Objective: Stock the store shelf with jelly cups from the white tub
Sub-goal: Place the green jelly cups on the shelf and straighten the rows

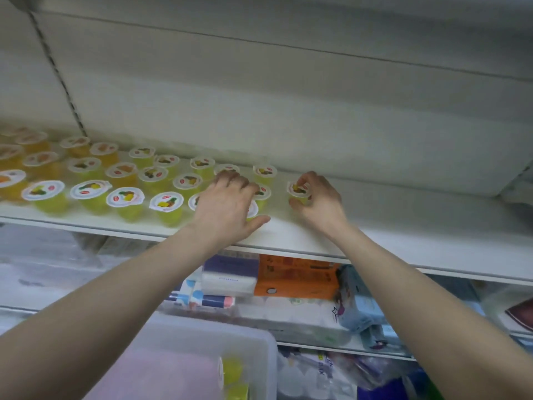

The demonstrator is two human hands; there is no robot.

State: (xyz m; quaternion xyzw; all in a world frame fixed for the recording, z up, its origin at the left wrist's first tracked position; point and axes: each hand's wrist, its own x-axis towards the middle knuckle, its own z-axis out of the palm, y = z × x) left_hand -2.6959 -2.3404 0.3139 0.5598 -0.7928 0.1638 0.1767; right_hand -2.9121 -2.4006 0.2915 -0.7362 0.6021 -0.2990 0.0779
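Tub: white tub [259, 339] at bottom centre, nearest the cam, below the shelves; a few yellow-green cups in tub [232, 370] show at its right side, one lying on its side w/ lid facing left
Left hand: left hand [227, 206] reaches up onto shelf, palm down, fingers spread over the right end of the cup rows, thumb out to the right on the shelf surface; fingertips rest on cup lids, pinching nothing that can be seen
Right hand: right hand [317, 200] curled, thumb below and fingers above, pinching held jelly cup [299, 192] by its rim and side; cup stands on or just above shelf, can't tell which; it sits apart, right of the rows
Shelf: white shelf [403, 232] at upper-mid frame, bare white to the right of the right hand
Jelly cups: rows of jelly cups [124, 180] fill left and centre of shelf, upright, white lids w/ fruit print; yellow-green ones toward centre, orange ones [37, 160] at far left
Lower shelf: orange pack [297, 278], purple-white pack [230, 275] and light blue pack [357, 301] under the stocked shelf, all blurred; labels not readable
Back: white panel behind cups, slotted upright strip [57, 70] at left
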